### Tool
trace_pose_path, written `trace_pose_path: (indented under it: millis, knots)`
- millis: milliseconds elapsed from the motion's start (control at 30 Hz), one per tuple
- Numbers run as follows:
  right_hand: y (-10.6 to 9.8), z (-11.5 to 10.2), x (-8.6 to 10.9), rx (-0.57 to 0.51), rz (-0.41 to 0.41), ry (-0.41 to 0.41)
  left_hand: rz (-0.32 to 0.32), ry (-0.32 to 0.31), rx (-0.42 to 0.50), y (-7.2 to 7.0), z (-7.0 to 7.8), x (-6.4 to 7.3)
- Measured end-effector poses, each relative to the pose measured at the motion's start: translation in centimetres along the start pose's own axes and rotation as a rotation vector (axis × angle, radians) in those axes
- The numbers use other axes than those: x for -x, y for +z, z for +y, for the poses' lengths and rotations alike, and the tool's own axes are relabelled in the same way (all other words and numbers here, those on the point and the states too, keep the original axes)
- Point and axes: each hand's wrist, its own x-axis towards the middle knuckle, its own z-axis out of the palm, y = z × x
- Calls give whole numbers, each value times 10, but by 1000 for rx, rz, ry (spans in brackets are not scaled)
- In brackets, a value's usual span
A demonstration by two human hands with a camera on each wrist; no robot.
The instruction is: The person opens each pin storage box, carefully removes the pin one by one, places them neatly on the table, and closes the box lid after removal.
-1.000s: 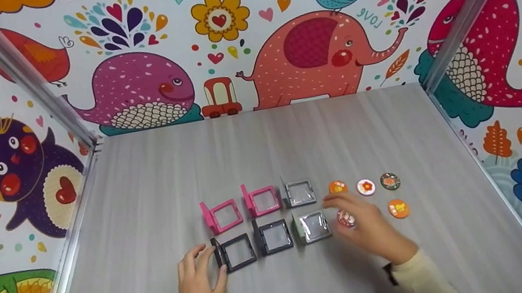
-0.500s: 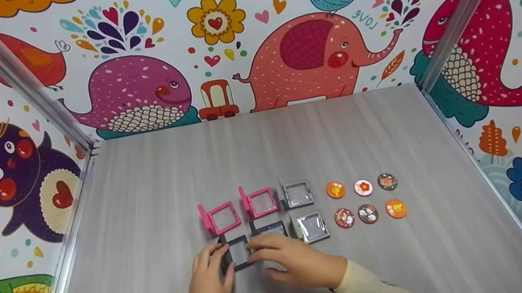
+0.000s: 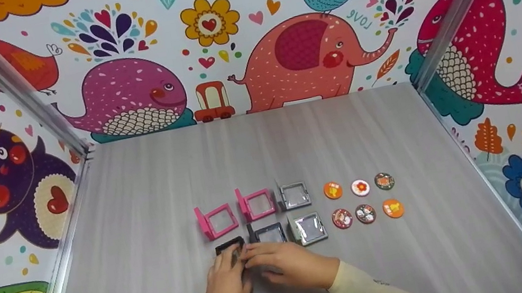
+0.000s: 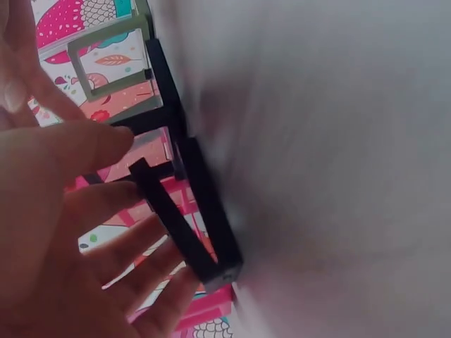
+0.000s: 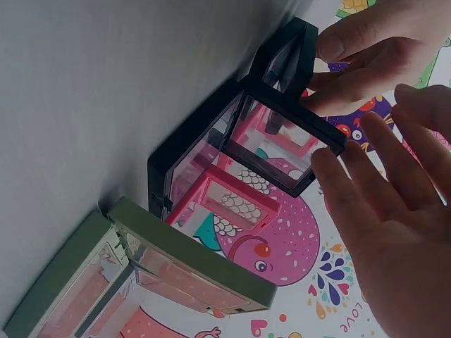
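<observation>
Small hinged frames with clear windows stand in two rows on the table. My left hand [image 3: 226,287] reaches over the leftmost black frame [image 3: 227,243], its fingers stretched along the folding panel. In the left wrist view that black frame [image 4: 180,232] is folded to a narrow V, with the left fingertips [image 4: 121,191] right at its edge. My right hand [image 3: 295,264] is beside it, fingers extended toward the left fingertips. In the right wrist view the right hand [image 5: 394,232] is relaxed, a fingertip overlapping the raised panel of the second black frame [image 5: 296,113].
Behind are two pink frames [image 3: 205,226] and a grey frame [image 3: 308,193]. A green-grey frame [image 3: 300,232] stands right of the black ones. Several round badges [image 3: 342,218] lie in two rows further right. Patterned walls [image 3: 133,94] enclose the table [image 3: 262,151].
My right hand has come left from the badges to the leftmost black frame. My left hand has moved slightly right, and the frame's upright panel has folded over toward the right.
</observation>
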Motion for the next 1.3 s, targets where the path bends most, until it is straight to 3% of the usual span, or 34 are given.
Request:
trace_pose_path:
  millis: [300, 567, 767, 1000, 1133, 1300]
  knots:
    - [7, -2, -1, 41, -13, 16, 18, -19, -48, 8, 4, 2]
    - [8, 4, 1, 82, 103, -6, 17, 4, -67, 9, 5, -3]
    - [12, 10, 5, 19, 135, 4, -33, -9, -43, 8, 5, -3]
    - [10, 11, 11, -39, 207, 81, -47, -14, -25, 8, 7, -4]
    - [5, 3, 18, 13, 167, 200, -53, -17, -19, 7, 7, -3]
    - [4, -10, 28, 80, 0, 302, -65, -31, -6, 4, 3, -4]
